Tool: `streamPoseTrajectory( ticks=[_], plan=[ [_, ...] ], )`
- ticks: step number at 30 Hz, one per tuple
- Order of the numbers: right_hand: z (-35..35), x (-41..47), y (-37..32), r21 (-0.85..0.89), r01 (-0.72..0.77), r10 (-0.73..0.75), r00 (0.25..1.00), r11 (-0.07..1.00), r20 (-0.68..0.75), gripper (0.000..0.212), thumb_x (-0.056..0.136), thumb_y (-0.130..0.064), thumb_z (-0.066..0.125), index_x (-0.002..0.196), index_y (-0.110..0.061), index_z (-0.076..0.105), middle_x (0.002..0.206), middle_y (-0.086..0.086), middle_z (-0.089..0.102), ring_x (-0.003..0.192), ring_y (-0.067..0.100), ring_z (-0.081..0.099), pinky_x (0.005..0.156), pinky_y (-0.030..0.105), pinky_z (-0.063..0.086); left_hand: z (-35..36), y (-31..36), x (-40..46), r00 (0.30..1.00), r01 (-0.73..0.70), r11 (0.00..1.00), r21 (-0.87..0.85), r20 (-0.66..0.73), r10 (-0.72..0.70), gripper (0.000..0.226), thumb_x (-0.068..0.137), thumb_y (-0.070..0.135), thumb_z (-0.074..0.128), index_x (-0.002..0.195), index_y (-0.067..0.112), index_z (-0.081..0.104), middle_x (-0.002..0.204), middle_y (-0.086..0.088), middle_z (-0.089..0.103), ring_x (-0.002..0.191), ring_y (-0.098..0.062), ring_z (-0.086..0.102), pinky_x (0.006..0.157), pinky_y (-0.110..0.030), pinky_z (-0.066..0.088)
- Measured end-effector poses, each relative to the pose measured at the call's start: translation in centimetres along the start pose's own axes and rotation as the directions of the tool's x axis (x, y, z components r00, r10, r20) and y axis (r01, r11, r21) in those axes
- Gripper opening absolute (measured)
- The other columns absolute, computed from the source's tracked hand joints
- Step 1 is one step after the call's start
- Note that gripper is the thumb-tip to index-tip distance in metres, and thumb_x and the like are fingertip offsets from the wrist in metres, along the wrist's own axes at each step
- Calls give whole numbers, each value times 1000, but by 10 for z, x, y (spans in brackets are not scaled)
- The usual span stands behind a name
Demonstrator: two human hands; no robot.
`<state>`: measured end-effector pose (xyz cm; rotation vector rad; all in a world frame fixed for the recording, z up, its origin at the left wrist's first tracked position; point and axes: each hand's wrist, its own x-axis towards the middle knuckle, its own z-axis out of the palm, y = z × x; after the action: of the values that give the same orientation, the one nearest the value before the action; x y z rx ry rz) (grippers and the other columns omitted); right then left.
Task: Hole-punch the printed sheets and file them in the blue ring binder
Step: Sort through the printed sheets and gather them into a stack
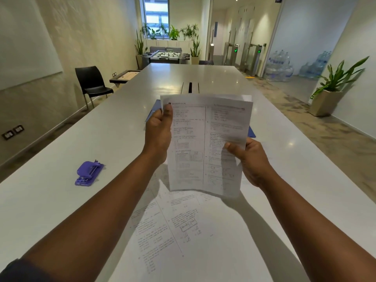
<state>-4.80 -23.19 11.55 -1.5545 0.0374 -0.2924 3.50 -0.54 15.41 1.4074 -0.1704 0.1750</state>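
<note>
I hold a small stack of printed sheets (205, 139) upright above the table. My left hand (158, 135) grips its left edge near the top, thumb on the front. My right hand (250, 157) grips its right edge lower down. More printed sheets (183, 226) lie spread flat on the table beneath. The blue ring binder (154, 110) lies behind the held sheets, mostly hidden, with corners showing at both sides. A purple hole punch (88, 173) sits on the table to my left, apart from both hands.
The long white table (61, 190) stretches away, with a cable slot (190, 87) in its middle. A black chair (91, 84) stands at the left side. A potted plant (329, 94) stands on the floor at right.
</note>
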Motion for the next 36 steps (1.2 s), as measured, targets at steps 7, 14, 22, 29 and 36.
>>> streamPoseTrajectory(
  ticks=[7, 14, 22, 29, 36],
  plan=[
    [-2, -4, 20, -56, -46, 45, 999, 997, -13, 24, 91, -6, 72, 114, -15, 72, 114, 6, 76, 110, 32, 70, 97, 59, 56, 2, -23, -16, 998, -1, 996, 90, 70, -5, 45, 107, 50, 40, 121, 17, 66, 107, -1, 77, 98, -19, 75, 74, -27, 61],
    [0, -8, 11, -86, -9, 10, 1000, 996, 14, 26, 95, -8, 69, 120, -14, 70, 115, 4, 76, 106, 26, 73, 89, 49, 61, 4, -23, -24, 1000, 13, 1000, 15, -1, -13, 36, 108, 44, 41, 113, 17, 66, 97, 9, 74, 77, 2, 72, 64, -14, 55],
    [-2, -15, 33, -113, -106, 106, 994, 988, -2, 28, 94, -6, 70, 120, -15, 70, 116, 4, 76, 111, 31, 70, 97, 57, 57, -5, -46, -35, 986, 109, 991, 74, 116, -117, 49, 101, 51, 53, 122, 8, 63, 108, 0, 79, 94, -23, 77, 82, -43, 64],
    [4, -19, 38, -104, -128, 126, 992, 986, -23, 35, 93, -12, 72, 127, -18, 69, 122, 0, 75, 116, 30, 68, 101, 60, 53, -5, -55, -39, 964, 119, 977, 178, 217, -157, 31, 99, 35, 65, 125, 17, 63, 116, -2, 75, 99, -26, 76, 87, -50, 63],
    [-1, -16, 26, -78, -117, 108, 989, 990, -104, 23, 98, -20, 68, 120, -16, 71, 110, -1, 78, 103, 24, 73, 89, 48, 58, -7, -50, -31, 966, 88, 981, 170, 227, -126, 28, 102, 30, 61, 125, 14, 63, 116, 4, 76, 97, -18, 76, 80, -37, 64]
  ],
)
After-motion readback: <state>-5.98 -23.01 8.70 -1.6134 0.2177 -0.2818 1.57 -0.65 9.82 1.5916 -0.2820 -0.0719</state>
